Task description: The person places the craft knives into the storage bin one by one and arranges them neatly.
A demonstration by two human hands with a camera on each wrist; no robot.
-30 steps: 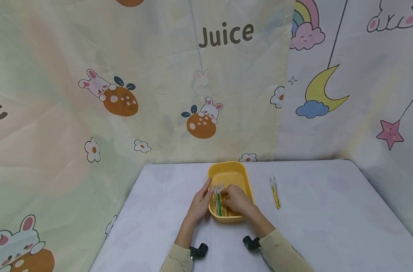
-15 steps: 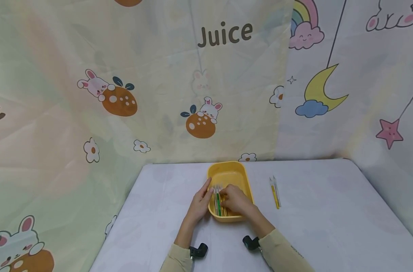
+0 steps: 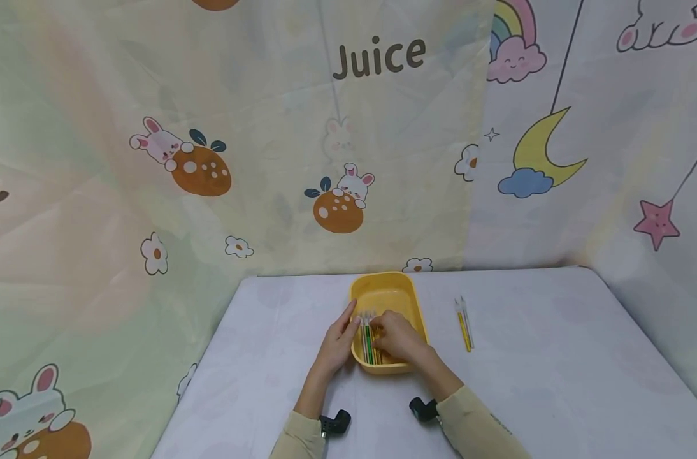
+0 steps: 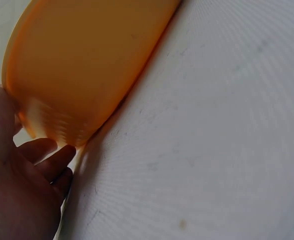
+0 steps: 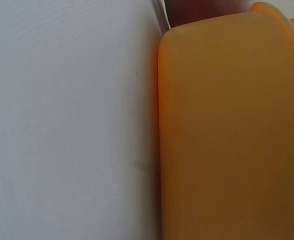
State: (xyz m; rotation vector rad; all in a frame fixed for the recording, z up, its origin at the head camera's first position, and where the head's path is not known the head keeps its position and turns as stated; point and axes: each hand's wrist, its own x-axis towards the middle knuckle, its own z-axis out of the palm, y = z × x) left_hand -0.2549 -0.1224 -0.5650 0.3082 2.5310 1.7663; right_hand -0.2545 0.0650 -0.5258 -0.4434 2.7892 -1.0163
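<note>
A yellow rectangular tray point(image 3: 390, 280) sits on the white table. Slim pen-like sticks point(image 3: 368, 341), several of them, lie side by side along its left half, with green, gold and pale barrels and pale upper ends. My left hand point(image 3: 336, 344) holds the tray's left wall, thumb over the rim and other fingers outside. The left wrist view shows those fingers point(image 4: 57, 162) against the tray's outer wall point(image 4: 87, 60). Inside the tray, my right hand point(image 3: 402, 338) has curled fingers pinching at the sticks; its fingertips are partly hidden. In the right wrist view, the tray wall point(image 5: 232, 130) hides this hand.
Two more slim sticks, a yellow one point(image 3: 465, 331) and a pale one point(image 3: 469, 325), lie on the table point(image 3: 543, 357) right of the tray. A patterned cloth backdrop point(image 3: 268, 191) rises behind the table. Black cameras point(image 3: 336, 422) are strapped at both wrists.
Both hands stay nearly still at the tray. The sticks under my right fingers shift very slightly, and the head view drifts a little.
</note>
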